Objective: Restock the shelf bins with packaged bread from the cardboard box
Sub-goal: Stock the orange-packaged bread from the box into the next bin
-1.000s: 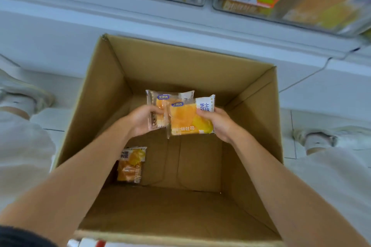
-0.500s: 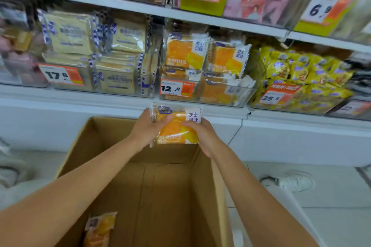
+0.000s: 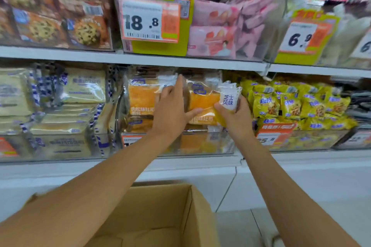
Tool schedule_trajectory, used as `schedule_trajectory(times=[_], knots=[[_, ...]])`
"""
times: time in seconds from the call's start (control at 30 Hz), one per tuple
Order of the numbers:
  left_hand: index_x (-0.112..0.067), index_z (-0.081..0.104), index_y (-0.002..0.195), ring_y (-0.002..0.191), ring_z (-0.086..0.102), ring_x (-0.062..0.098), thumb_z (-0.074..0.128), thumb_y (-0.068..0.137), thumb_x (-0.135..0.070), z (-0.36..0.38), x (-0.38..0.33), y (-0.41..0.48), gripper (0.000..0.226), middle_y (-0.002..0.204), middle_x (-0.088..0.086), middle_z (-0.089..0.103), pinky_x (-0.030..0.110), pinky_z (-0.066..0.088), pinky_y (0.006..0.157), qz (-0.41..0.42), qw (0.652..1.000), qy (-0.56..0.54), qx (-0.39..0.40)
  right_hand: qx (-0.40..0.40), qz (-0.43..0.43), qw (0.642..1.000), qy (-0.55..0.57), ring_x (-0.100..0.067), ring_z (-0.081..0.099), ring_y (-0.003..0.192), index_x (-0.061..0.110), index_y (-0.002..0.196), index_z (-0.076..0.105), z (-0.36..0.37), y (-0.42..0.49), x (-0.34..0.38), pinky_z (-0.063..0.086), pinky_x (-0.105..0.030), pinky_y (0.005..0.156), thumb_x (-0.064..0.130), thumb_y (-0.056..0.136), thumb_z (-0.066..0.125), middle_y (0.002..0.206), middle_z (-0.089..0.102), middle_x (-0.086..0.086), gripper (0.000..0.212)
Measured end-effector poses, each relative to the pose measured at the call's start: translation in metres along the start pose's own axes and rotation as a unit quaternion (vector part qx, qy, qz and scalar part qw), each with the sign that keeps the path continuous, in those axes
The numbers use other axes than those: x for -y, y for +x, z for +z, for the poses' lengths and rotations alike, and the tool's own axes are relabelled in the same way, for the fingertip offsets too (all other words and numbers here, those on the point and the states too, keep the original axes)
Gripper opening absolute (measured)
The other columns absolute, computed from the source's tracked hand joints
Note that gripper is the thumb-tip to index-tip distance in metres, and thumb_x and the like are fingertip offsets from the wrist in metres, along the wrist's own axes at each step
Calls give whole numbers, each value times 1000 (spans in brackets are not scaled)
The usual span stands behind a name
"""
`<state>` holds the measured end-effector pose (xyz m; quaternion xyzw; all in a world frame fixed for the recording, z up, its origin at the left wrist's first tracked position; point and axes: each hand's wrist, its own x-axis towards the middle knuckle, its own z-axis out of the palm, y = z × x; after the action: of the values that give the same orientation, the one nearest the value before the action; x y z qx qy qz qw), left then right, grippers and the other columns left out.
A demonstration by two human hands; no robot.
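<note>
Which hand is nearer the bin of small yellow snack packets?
Right. The right hand sits just left of the small yellow snack packets; the left hand is farther left, beyond the orange bread package.

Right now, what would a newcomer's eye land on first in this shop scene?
Both hands are at the middle shelf: the left hand and right hand hold an orange bread packet over the clear bin of matching packets. Above hangs a big 18.8 price tag. The open cardboard box sits below, between the forearms.
</note>
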<state>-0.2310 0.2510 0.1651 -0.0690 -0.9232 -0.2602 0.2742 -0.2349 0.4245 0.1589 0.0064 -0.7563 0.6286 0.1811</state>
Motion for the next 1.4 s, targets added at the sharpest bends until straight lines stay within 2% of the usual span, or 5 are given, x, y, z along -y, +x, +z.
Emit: schedule_trajectory(times=[0.17, 0.4, 0.8, 1.17, 1.4], knots=[[-19, 27, 154, 148, 24, 27, 45, 89, -69, 19, 18, -3, 83, 161, 10, 25, 45, 23, 114, 146, 975, 129, -108, -41, -108, 984, -139, -17, 24, 146, 19, 156, 12, 1, 0, -11, 25, -36, 118, 35, 85, 74, 158, 25, -3, 95], [-14, 27, 153, 152, 10, 23, 35, 78, -86, 12, 32, 11, 104, 164, 7, 18, 52, 8, 122, 194, 954, 228, -23, 73, -186, 959, -203, -13, -6, 151, 39, 154, 5, 12, 5, -9, 19, -31, 117, 49, 87, 65, 162, -17, 2, 90], [-16, 42, 142, 142, 34, 29, 44, 70, -87, 18, 31, 19, 102, 144, 8, 47, 54, 18, 118, 203, 954, 218, -41, 61, -186, 941, -275, -22, 7, 150, 31, 152, 24, 13, 22, -21, 29, -39, 115, 50, 87, 63, 163, -8, -4, 79], [-17, 7, 158, 153, 2, 26, 35, 77, -84, -1, 28, -10, 108, 165, 9, 5, 52, 8, 122, 140, 973, 182, 9, -23, -237, 871, -430, -33, 2, 150, 35, 154, 21, 0, -2, -5, 1, -55, 117, 85, 79, 24, 163, 3, -15, 90], [-16, 59, 124, 114, 54, 31, 72, 83, -43, -30, 44, -70, 51, 123, 7, 58, 43, 40, 93, 81, 993, 83, -24, 30, -281, 882, -377, -30, 53, 113, 15, 121, 63, 12, -58, 12, 40, -39, 95, 56, 86, 60, 123, 56, -12, 55]])
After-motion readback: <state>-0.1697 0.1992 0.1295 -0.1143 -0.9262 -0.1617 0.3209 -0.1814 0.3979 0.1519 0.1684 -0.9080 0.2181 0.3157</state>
